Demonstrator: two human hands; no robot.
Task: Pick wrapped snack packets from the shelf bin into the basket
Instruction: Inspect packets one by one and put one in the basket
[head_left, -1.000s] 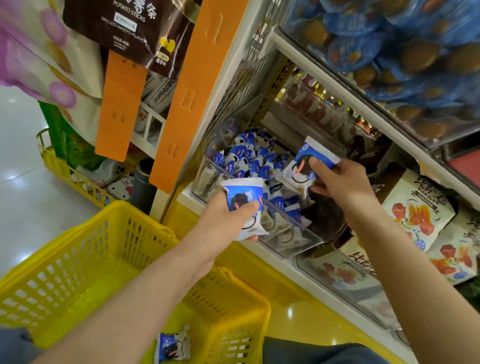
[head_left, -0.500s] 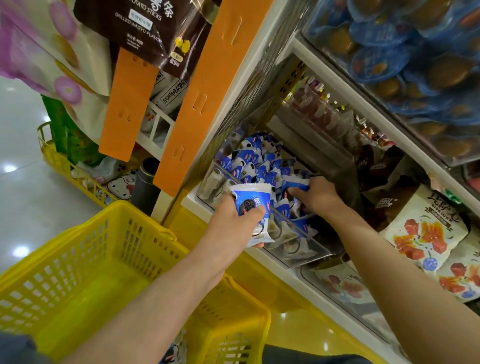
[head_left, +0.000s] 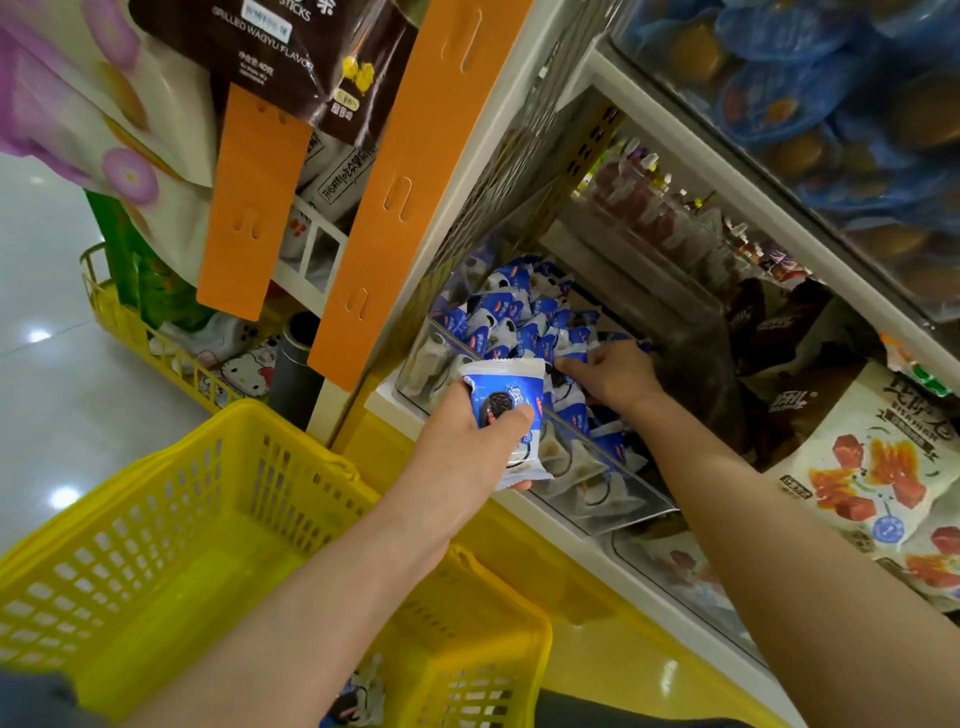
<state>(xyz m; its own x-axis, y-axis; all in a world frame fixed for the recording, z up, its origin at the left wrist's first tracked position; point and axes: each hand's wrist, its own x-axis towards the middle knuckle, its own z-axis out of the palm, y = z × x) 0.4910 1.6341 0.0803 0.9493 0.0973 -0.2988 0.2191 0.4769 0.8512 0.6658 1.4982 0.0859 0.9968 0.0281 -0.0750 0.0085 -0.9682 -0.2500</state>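
- The clear shelf bin (head_left: 623, 493) holds a heap of blue-and-white snack packets (head_left: 511, 317).
- Just in front of the bin's front wall, the left hand (head_left: 462, 447) grips a held packet (head_left: 506, 405) upright, thumb across its cookie picture.
- Inside the bin, the right hand (head_left: 615, 376) lies knuckles-up on the heap; its fingertips are hidden among the wrappers, so it may be pinching one.
- Below and left of the bin sits the yellow basket (head_left: 182, 519), a lone packet (head_left: 358, 696) on its floor.
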